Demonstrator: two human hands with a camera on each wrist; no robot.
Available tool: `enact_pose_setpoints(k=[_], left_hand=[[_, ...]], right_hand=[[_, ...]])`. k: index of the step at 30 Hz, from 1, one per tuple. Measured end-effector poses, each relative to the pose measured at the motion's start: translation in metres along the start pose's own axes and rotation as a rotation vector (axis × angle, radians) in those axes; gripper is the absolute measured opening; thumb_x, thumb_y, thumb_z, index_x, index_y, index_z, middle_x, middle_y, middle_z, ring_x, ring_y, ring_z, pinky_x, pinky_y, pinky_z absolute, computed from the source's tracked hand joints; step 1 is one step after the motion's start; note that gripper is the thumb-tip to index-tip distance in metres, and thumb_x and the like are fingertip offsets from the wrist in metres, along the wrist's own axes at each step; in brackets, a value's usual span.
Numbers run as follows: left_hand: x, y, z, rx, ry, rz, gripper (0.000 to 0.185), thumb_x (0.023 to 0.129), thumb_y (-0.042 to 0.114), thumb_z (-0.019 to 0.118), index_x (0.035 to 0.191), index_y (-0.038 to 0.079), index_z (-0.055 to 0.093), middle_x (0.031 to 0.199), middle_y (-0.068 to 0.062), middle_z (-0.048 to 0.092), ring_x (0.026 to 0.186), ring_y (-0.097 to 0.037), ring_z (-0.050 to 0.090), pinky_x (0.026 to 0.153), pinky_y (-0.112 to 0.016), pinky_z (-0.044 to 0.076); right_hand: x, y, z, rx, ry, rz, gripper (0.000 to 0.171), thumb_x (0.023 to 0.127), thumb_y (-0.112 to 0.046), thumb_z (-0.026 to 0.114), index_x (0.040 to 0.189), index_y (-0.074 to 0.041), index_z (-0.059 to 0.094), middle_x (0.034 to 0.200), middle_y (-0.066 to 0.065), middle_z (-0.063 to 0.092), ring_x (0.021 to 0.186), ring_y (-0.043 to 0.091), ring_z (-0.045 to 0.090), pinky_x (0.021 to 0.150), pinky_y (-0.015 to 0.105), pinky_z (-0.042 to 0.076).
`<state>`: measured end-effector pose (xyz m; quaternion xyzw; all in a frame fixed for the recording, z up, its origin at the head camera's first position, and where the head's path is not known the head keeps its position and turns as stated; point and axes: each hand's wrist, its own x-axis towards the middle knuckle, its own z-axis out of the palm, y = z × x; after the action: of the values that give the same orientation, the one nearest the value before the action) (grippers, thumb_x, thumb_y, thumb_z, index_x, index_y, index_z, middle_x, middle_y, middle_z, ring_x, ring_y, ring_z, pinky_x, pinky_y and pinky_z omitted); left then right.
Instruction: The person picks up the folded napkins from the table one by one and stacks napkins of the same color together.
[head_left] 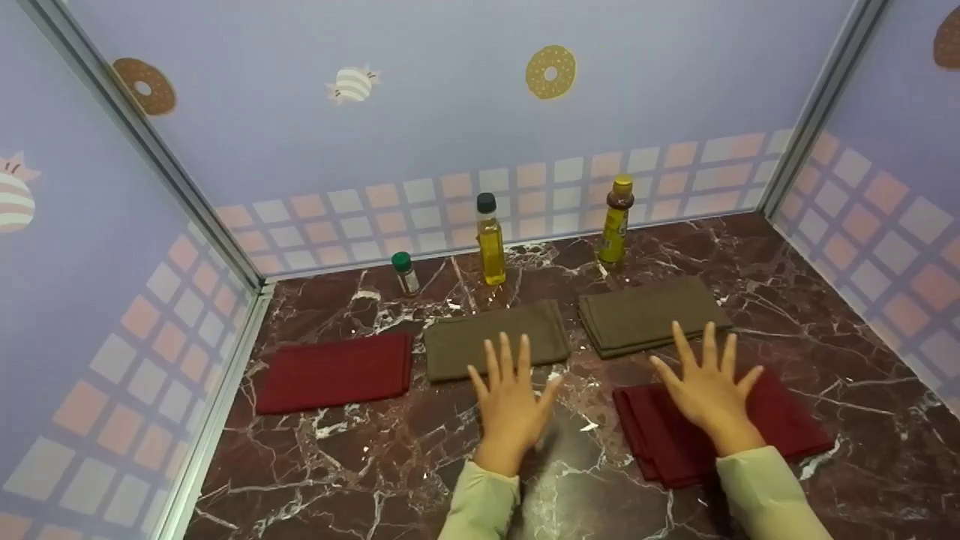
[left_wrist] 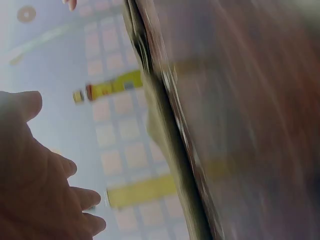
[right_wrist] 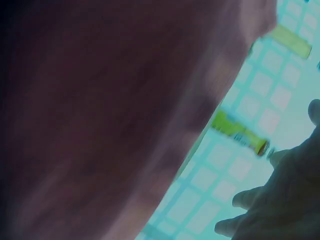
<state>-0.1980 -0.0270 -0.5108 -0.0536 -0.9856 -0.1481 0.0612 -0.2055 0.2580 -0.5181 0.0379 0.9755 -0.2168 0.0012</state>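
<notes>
Both hands empty, fingers spread above folded cloths; no grasp in progress.
Head view: the left hand [head_left: 511, 405], lower centre, had its fingers apart and overlapped the left olive cloth [head_left: 480, 327]; the right hand [head_left: 712, 394], lower right, likewise spread, overlapped the right red cloth [head_left: 784, 416]. The right olive cloth [head_left: 649, 313] lay right of centre, the left red cloth [head_left: 335, 373] left of centre. The step was judged a hands-clear pause; any adjustment would call for lowering fingers and pinching a cloth edge. Hand height was unclear here. Left wrist view: a gap separated the fingers, lower left, from an edge-on olive cloth [left_wrist: 162, 125] at centre. Right wrist view: the fingers, lower right, stood clear of a blurred dark surface [right_wrist: 100, 120]; cloth or counter, could not tell.
</notes>
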Motion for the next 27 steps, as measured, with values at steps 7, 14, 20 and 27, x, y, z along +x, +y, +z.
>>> enact_pose_setpoints(k=[7,14,20,27], left_hand=[[0.0,0.045,0.02,0.03,-0.065,0.102,0.084,0.094,0.073,0.03,0.161,0.026,0.012,0.165,-0.009,0.011,0.151,-0.034,0.002,0.115,-0.064,0.004],[-0.004,0.079,0.036,0.078,-0.135,0.175,0.08,0.093,0.07,0.041,0.16,0.032,0.018,0.155,-0.011,0.038,0.15,-0.034,0.015,0.115,-0.062,0.012],[-0.005,0.1,0.045,0.084,-0.219,0.231,0.076,0.092,0.068,0.046,0.158,0.035,0.024,0.142,-0.005,0.053,0.142,-0.026,0.037,0.115,-0.054,0.024],[0.0,0.109,0.053,0.138,-0.18,0.207,0.086,0.079,0.056,0.076,0.151,0.024,0.042,0.126,-0.001,0.057,0.119,-0.018,0.053,0.102,-0.039,0.04]], right_hand=[[-0.018,0.036,-0.018,0.051,-0.094,0.197,0.089,0.092,-0.078,0.016,0.157,-0.024,-0.014,0.147,0.04,-0.027,0.124,0.068,-0.03,0.084,0.082,-0.022],[-0.031,0.061,-0.033,0.089,-0.228,0.334,0.099,0.089,-0.081,0.016,0.156,-0.015,-0.014,0.141,0.053,-0.018,0.119,0.075,-0.026,0.083,0.085,-0.019],[-0.033,0.07,-0.036,0.069,-0.24,0.361,0.1,0.09,-0.081,0.019,0.158,-0.011,-0.007,0.14,0.055,-0.001,0.126,0.077,-0.007,0.085,0.086,-0.016],[-0.036,0.076,-0.038,0.087,-0.191,0.389,0.096,0.092,-0.078,0.022,0.156,-0.007,0.02,0.138,0.056,0.005,0.122,0.077,0.013,0.088,0.087,-0.012]])
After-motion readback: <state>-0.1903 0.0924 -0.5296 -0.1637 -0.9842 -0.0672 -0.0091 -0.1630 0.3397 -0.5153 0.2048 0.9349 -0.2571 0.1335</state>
